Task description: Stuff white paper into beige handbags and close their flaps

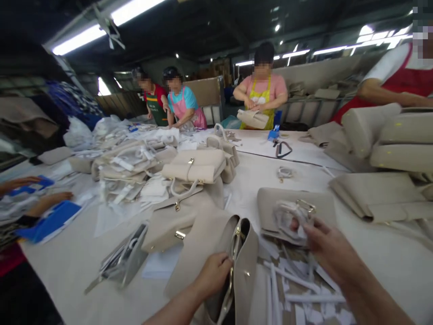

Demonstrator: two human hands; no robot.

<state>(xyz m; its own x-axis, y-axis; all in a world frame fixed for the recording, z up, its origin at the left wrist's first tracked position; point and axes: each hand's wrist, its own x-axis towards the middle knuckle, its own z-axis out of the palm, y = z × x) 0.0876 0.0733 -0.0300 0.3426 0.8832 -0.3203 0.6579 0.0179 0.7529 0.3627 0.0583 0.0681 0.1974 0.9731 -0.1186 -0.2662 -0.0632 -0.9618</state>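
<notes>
A beige handbag (pixel 249 266) stands tilted in front of me with its top gaping and gold fittings along the zip. My left hand (pixel 214 271) is closed on the edge of its opening, fingertips partly hidden. Over a flat beige bag piece (pixel 272 203), my right hand (pixel 321 237) pinches a coiled strap (pixel 286 219) in clear plastic, with a gold buckle at its upper end. Below that hand lie white paper strips (pixel 304 289). Another beige handbag (pixel 164 225) with a gold clasp lies left of the open one.
Finished-looking beige bags (pixel 194 164) are heaped mid-table, with more bag bodies (pixel 406 135) piled at right. A grey pouch (pixel 126 257) of tools lies at left, near a co-worker's hands (pixel 50 198) and a blue tray (pixel 50 221). Several people stand around the table (pixel 243 185).
</notes>
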